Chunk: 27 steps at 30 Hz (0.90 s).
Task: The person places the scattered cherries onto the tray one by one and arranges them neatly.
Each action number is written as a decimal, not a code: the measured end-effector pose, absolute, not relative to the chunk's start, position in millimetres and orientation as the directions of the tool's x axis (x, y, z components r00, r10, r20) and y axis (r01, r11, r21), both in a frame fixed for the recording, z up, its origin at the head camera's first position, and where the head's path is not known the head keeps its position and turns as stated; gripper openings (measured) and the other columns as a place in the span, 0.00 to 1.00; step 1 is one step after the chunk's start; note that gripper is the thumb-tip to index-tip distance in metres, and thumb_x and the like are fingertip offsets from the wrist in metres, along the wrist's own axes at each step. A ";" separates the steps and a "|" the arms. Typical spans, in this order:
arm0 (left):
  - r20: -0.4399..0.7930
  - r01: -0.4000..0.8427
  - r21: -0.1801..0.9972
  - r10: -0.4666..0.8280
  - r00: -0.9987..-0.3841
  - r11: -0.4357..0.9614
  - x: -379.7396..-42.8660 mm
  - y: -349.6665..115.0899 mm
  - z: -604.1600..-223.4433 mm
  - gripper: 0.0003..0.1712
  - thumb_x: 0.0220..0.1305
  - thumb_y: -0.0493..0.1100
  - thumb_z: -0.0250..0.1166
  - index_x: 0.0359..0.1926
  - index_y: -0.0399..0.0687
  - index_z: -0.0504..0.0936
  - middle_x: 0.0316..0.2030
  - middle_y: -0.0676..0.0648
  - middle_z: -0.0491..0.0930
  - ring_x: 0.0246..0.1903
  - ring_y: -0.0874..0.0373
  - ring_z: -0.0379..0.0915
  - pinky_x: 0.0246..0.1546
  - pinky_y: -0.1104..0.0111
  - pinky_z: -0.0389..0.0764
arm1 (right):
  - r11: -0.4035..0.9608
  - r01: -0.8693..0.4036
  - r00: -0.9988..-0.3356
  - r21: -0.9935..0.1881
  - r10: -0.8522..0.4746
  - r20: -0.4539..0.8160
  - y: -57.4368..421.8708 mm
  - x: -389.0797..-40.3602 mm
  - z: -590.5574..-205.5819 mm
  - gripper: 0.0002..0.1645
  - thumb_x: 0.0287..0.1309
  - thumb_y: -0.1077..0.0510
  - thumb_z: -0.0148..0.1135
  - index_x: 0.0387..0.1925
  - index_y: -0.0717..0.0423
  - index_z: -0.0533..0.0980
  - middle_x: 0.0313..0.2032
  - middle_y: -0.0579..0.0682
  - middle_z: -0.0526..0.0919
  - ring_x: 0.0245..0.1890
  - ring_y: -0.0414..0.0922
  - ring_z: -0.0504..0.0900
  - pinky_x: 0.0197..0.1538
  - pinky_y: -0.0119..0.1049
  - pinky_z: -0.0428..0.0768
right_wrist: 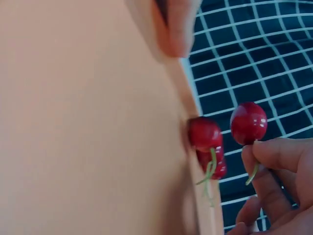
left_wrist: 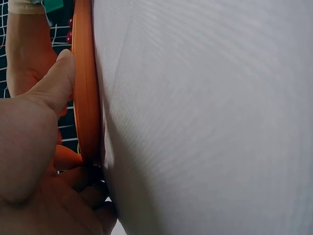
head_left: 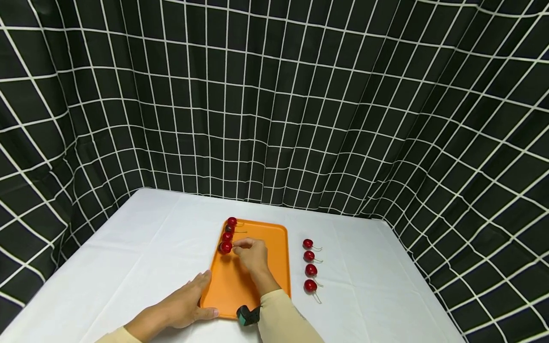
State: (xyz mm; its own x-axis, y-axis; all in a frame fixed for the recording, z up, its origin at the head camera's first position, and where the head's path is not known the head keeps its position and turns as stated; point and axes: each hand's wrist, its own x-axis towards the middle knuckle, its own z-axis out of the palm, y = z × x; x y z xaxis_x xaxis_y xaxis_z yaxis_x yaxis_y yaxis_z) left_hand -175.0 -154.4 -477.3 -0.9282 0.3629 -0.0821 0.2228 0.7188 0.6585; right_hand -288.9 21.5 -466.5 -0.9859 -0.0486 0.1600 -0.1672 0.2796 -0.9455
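My right hand (head_left: 253, 257) pinches a red cherry (right_wrist: 248, 122) by its green stem, between thumb and forefinger. It holds the cherry above the left side of an orange tray (head_left: 274, 257). More cherries with stems lie along the tray's far left edge, among them a red cherry (head_left: 232, 221) at the corner and a dark one (head_left: 229, 228) just nearer. At the tray's near left corner my left hand (head_left: 184, 302) holds the rim, thumb along the near side and fingers against the left side. The left wrist view shows the thumb (left_wrist: 56, 81) against the tray wall (left_wrist: 85, 98).
Right of the tray, several red cherries (head_left: 310, 270) lie in a column on the white tablecloth (head_left: 364, 286), stems pointing right. A black curtain with a white grid (head_left: 266, 95) stands behind the table and at both sides. The right wrist carries a dark strap (head_left: 249, 315).
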 end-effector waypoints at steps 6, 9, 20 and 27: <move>-0.086 0.219 0.658 0.362 -0.928 0.720 -176.2 -154.6 -476.8 0.60 0.54 0.65 0.67 0.69 0.24 0.53 0.70 0.29 0.50 0.69 0.34 0.43 0.66 0.41 0.45 | 0.382 -0.103 -0.995 -0.919 -0.027 0.100 15.7 -293.8 -473.2 0.07 0.47 0.67 0.74 0.23 0.52 0.86 0.25 0.40 0.82 0.27 0.41 0.74 0.25 0.31 0.73; -0.087 0.218 0.658 0.360 -0.929 0.720 -176.2 -154.3 -476.0 0.59 0.54 0.64 0.67 0.69 0.24 0.54 0.70 0.29 0.51 0.69 0.34 0.43 0.66 0.41 0.46 | 0.429 -0.106 -0.994 -0.897 -0.034 0.101 14.8 -294.2 -474.6 0.07 0.45 0.66 0.75 0.22 0.52 0.86 0.23 0.39 0.82 0.24 0.39 0.74 0.23 0.30 0.73; -0.092 0.206 0.657 0.348 -0.933 0.726 -175.9 -154.1 -475.9 0.59 0.54 0.65 0.68 0.69 0.24 0.55 0.70 0.29 0.52 0.69 0.33 0.44 0.66 0.41 0.46 | 0.563 -0.153 -0.988 -0.812 -0.081 0.130 11.6 -294.4 -478.5 0.09 0.46 0.63 0.76 0.20 0.48 0.85 0.23 0.36 0.80 0.28 0.39 0.73 0.29 0.31 0.75; -0.100 0.195 0.657 0.341 -0.935 0.728 -177.0 -152.7 -476.9 0.60 0.53 0.66 0.68 0.69 0.25 0.55 0.70 0.30 0.52 0.69 0.33 0.44 0.66 0.40 0.47 | 0.573 -0.144 -0.990 -0.807 -0.078 0.121 8.7 -292.0 -477.8 0.09 0.47 0.62 0.76 0.19 0.47 0.84 0.24 0.36 0.80 0.30 0.40 0.74 0.31 0.32 0.76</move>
State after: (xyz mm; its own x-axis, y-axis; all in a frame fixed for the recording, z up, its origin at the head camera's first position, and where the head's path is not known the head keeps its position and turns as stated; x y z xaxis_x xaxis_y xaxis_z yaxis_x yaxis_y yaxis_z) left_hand -177.0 -152.7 -476.9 -0.9348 0.3407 -0.1000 0.1952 0.7283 0.6569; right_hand -292.0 8.7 -477.8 -0.9895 -0.0784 0.1212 -0.1442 0.5728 -0.8069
